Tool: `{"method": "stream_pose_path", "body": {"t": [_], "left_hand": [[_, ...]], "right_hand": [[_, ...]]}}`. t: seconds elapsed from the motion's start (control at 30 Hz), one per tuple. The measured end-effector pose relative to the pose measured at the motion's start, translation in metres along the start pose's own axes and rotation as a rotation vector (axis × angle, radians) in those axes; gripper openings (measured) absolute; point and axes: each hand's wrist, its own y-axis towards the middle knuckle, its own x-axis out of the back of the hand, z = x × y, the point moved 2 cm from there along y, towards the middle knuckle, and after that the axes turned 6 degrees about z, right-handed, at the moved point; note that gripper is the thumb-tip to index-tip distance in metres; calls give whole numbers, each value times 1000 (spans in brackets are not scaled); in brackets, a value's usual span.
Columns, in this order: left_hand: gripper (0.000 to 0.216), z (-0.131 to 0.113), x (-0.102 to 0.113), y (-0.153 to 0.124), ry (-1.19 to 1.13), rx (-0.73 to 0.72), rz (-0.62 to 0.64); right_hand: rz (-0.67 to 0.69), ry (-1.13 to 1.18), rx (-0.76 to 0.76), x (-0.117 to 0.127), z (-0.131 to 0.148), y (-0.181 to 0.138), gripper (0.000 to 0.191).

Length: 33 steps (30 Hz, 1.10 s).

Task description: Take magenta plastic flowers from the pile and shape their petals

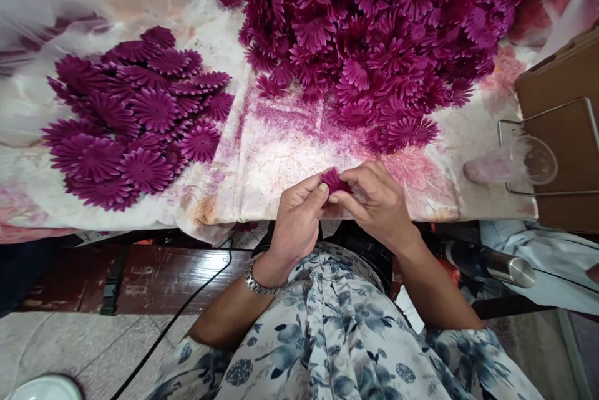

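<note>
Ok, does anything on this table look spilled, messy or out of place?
Yes. The cloth between the flat flower group and the big pile carries purple specks and staining, densest below the pile. A clear cup lies tipped on its side at the right. Both hands pinch one flower.

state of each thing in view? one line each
left hand: shut on flower
right hand: shut on flower
flower: pinched between both hands
big pile: heaped, loose
small pile: spread flat
cup: on its side
flask: lying down
</note>
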Motion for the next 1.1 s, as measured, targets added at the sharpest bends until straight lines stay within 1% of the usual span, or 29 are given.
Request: {"method": "stream_pose_path", "body": {"t": [0.03,0.1,0.23,0.33,0.47,0.6,0.7,0.8,0.87,0.93,1.0,1.1], "left_hand": [[21,1,0,0,16,-4,5],[22,3,3,0,53,-17,8],[24,10,11,-1,126,-43,-12],[25,11,13,-1,137,-49,-44],[30,4,8,-1,52,-33,-75],[36,0,1,-1,-79,7,-55],[31,-1,-1,0,-88,30,-20],[22,-3,0,0,-72,25,-15],[20,-6,1,0,-58,13,-36],[17,-9,1,-1,-20,-17,-53],[16,-11,1,-2,28,-77,-56],[20,-13,-1,-3,65,-161,-69]], "right_hand": [[18,22,-3,-6,5,-1,12],[9,27,-17,-11,9,-2,13],[6,-18,-12,-10,8,-2,14],[-15,-31,-26,-10,8,-3,15],[-44,-5,-60,-11,10,-5,13],[-122,11,-73,-13,13,-6,7],[-137,22,-21,-13,17,-6,13],[-91,74,50,-12,20,-7,22],[-92,89,51,-9,20,-8,25],[-128,84,1,-6,17,-11,25],[-165,77,-63,-4,13,-13,23],[-142,111,-93,-4,9,-16,16]]}}
